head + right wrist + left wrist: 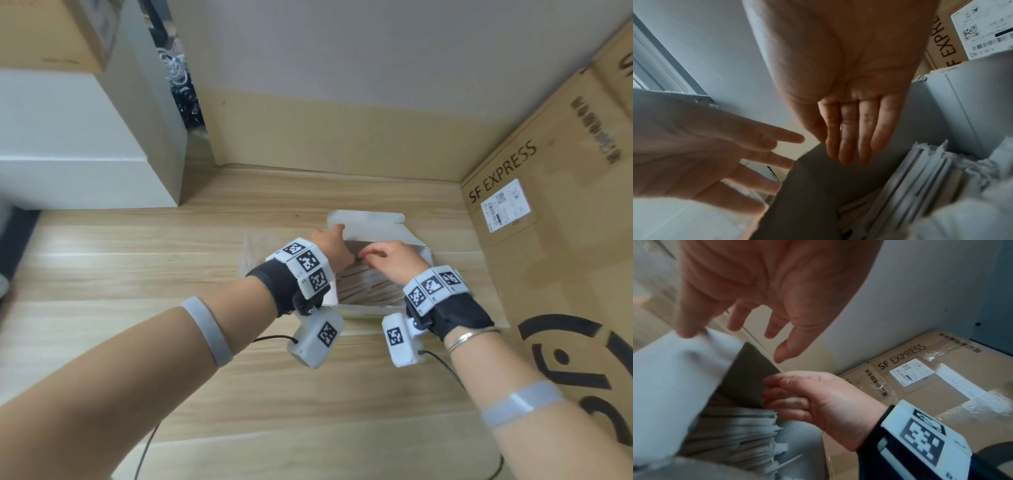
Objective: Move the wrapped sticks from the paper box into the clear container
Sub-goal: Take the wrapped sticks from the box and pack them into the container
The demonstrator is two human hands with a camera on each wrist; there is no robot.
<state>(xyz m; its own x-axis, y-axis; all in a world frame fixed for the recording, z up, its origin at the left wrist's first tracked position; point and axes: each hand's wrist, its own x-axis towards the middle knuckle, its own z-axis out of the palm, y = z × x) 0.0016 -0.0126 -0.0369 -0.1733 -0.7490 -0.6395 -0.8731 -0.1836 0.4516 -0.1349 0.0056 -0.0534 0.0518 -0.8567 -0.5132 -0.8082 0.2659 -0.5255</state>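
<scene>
Left hand [330,245] loosely open holds back the paper box [368,222] flap, right hand [390,260] open, empty over wrapped sticks [366,287]; flap may spring shut, blocking the pick.

A paper box [368,222] sits open on a wooden table [137,267], toward its far right side, with wrapped sticks [366,287] stacked flat inside. The left hand [334,248] is at the box's left edge, touching the raised flap [680,369]; the right hand [394,260] is over the box's right half, above the sticks. A clear container [250,250] lies just left of the box, behind the left wrist. A large shipping carton [548,212] stands to the right, against the back wall [342,85].
</scene>
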